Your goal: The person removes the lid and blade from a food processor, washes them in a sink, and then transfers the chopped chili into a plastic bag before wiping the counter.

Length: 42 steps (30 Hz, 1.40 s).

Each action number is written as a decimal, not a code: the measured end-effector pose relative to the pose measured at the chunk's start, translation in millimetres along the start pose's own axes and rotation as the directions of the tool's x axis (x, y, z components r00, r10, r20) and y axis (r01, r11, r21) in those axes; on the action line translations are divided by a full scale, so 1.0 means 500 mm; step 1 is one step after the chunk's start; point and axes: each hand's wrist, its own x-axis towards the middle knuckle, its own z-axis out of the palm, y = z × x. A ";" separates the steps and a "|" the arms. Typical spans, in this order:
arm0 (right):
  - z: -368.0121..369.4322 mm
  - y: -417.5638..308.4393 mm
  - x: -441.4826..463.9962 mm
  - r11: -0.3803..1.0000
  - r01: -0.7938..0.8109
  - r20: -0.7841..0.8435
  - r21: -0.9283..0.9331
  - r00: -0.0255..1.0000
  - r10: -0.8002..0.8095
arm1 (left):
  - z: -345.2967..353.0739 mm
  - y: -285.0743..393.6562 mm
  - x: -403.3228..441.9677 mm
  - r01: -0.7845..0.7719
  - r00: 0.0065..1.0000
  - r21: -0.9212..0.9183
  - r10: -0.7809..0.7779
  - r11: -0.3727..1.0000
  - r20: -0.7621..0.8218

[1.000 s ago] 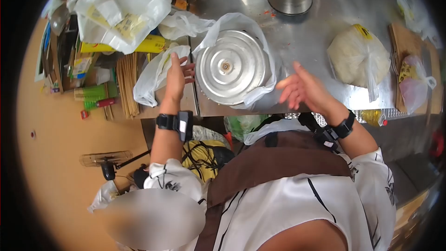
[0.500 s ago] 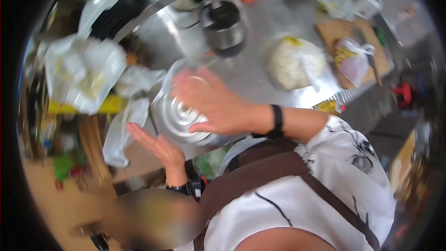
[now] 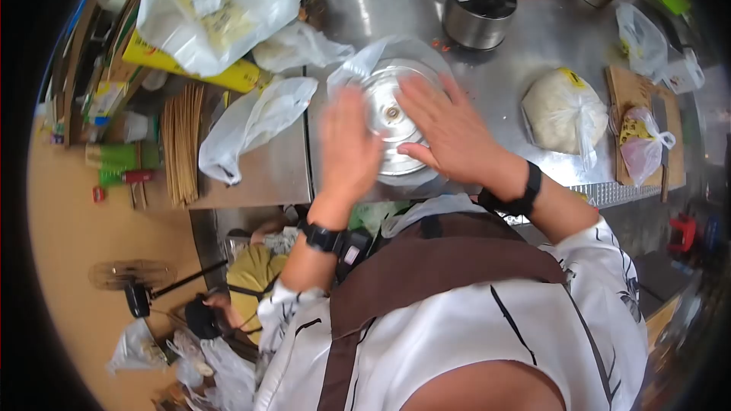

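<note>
The round metal lid [image 3: 391, 131] sits near the surface's [image 3: 491, 91] front edge, plastic bag [image 3: 360, 62] around it. My right hand [image 3: 454, 131], fingers spread, is over its right side; my left hand [image 3: 350, 144], blurred, extends flat at its left. Both grip nothing; contact I cannot determine.

Glossy, ridged metal lid [image 3: 394, 131]

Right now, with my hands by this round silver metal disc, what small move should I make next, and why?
Probably press the round silver metal disc down evenly: your left hand, blurred, and your open right hand are over its opposite sides, and translucent white plastic shows around its edge. I can't tell whether either hand touches it.
</note>
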 end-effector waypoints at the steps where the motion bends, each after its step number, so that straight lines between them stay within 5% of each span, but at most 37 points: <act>1: -0.001 -0.008 -0.010 1.000 -0.013 0.005 0.015 1.000 0.013 | -0.010 0.015 0.003 -0.102 0.994 0.042 0.103 0.994 -0.032; 3: -0.009 0.007 0.006 1.000 -0.029 -0.033 0.005 0.999 0.029 | -0.011 -0.013 0.017 -0.118 0.848 -0.184 0.002 0.976 -0.530; 6: 0.016 0.010 0.008 1.000 0.009 0.022 -0.017 1.000 -0.009 | 0.001 0.014 0.009 -0.135 0.991 0.012 0.135 0.991 -0.018; 8: 0.014 0.015 0.006 0.998 0.054 0.101 -0.040 0.994 -0.050 | -0.020 0.003 0.012 -0.120 0.993 -0.075 0.119 0.990 -0.017; 11: -0.081 -0.024 0.033 0.997 0.034 -0.298 -0.066 0.953 -0.052 | -0.034 0.004 0.019 -0.077 0.970 -0.116 0.047 0.990 -0.240; 12: -0.071 -0.026 0.033 0.998 0.046 -0.278 -0.044 0.959 -0.056 | -0.033 0.007 0.015 -0.071 0.941 -0.109 0.030 0.992 -0.336; 15: -0.005 0.011 0.030 0.998 0.042 0.135 -0.050 0.990 -0.035 | -0.017 -0.022 0.013 -0.138 0.988 -0.176 0.124 0.975 -0.088; 16: -0.024 0.006 0.025 0.998 0.014 0.047 -0.059 0.999 -0.011 | -0.027 -0.030 0.016 -0.130 0.930 -0.173 0.060 0.976 -0.362; 19: -0.017 -0.001 0.029 0.991 0.130 -0.066 0.019 0.990 -0.128 | -0.005 -0.017 0.010 -0.192 0.980 -0.022 0.193 0.981 0.049; 20: 0.015 0.014 0.017 0.996 0.090 0.055 0.030 0.994 -0.091 | -0.013 -0.006 0.007 -0.206 0.978 -0.037 0.207 0.978 0.027; 23: -0.059 -0.007 0.033 0.996 0.075 -0.151 0.043 0.986 -0.068 | -0.017 -0.014 0.051 -0.206 0.976 -0.027 0.208 0.978 0.069; 24: -0.082 -0.009 0.026 0.989 0.138 -0.346 0.060 0.932 -0.109 | -0.015 -0.014 0.039 -0.199 0.972 -0.038 0.202 0.979 0.117; 27: 0.011 0.032 0.020 0.996 0.068 0.098 0.064 0.992 -0.074 | -0.022 -0.001 0.013 -0.152 0.968 -0.047 0.159 0.987 0.194; 28: -0.026 0.038 0.047 0.995 0.090 -0.060 0.033 0.994 -0.088 | -0.023 -0.008 0.043 -0.167 0.981 -0.133 0.151 0.977 -0.124; 30: -0.090 -0.002 0.039 0.997 0.072 -0.321 0.038 0.945 -0.056 | -0.023 -0.013 0.039 -0.237 0.794 -0.320 -0.007 0.917 -0.608; 32: -0.017 0.019 0.023 0.996 0.079 -0.052 0.048 0.996 -0.076 | -0.022 0.005 0.010 -0.058 0.957 -0.221 -0.009 0.974 -0.289; 34: 0.013 0.037 0.019 0.993 0.084 0.109 0.079 0.990 -0.092 | -0.025 -0.001 -0.009 -0.048 0.984 -0.205 0.011 0.978 -0.177; 36: -0.027 0.053 0.057 0.979 0.194 -0.400 -0.066 0.893 -0.204 | -0.037 -0.031 0.018 -0.131 0.956 -0.163 0.081 0.978 -0.281; 37: -0.051 0.025 0.045 0.994 0.104 -0.324 0.036 0.942 -0.087 | -0.041 -0.038 0.025 -0.184 0.910 -0.143 0.114 0.972 -0.398; 39: -0.058 -0.005 0.015 0.995 0.003 -0.067 0.103 0.998 0.004 | -0.019 0.000 0.009 -0.125 0.992 -0.113 0.125 0.986 -0.005; 40: -0.033 0.006 0.004 0.997 0.024 0.095 0.074 0.995 -0.031 | -0.020 0.006 0.009 -0.137 0.990 -0.059 0.139 0.989 0.030; 41: -0.021 0.033 0.027 0.997 0.067 0.224 0.026 0.972 -0.071 | -0.021 -0.004 0.038 -0.139 0.955 -0.094 0.108 0.986 -0.277; 42: -0.050 0.021 0.041 0.997 0.055 -0.034 -0.058 0.998 -0.057 | -0.022 -0.017 0.056 -0.153 0.840 -0.133 0.059 0.979 -0.539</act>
